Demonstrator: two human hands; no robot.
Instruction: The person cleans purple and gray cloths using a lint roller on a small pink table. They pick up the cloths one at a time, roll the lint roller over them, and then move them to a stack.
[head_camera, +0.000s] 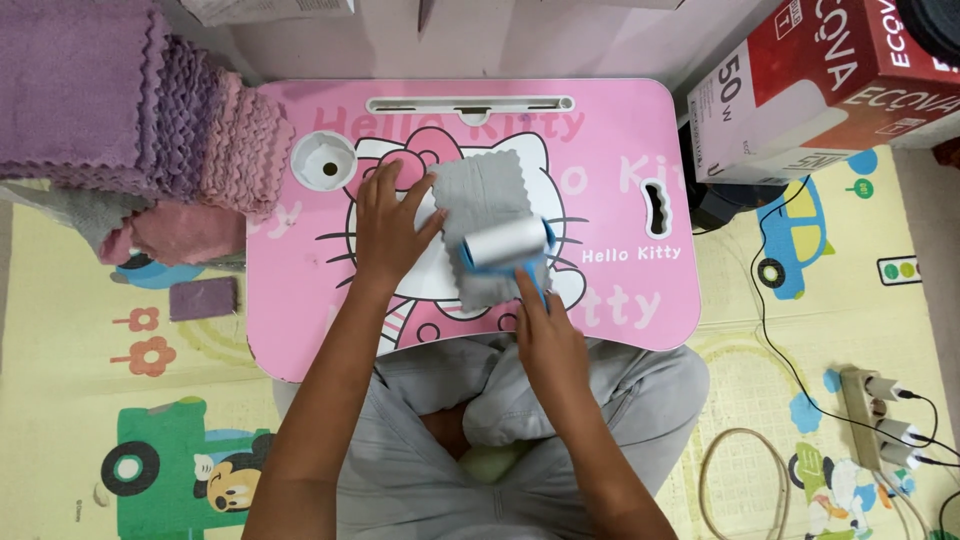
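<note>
A small grey cloth (482, 200) with scalloped edges lies flat on a pink lap table (620, 130) with a cartoon cat print. My left hand (392, 222) presses down on the cloth's left edge, fingers spread. My right hand (545, 335) grips the blue handle of a lint roller (505, 243), whose white roll lies across the near part of the cloth.
A tall stack of purple and pink cloths (130, 110) sits at the far left, with one purple cloth (203, 298) on the play mat. A red and white cardboard box (820, 85) stands at the right, beside cables and a power strip (875, 415). My crossed legs sit under the table.
</note>
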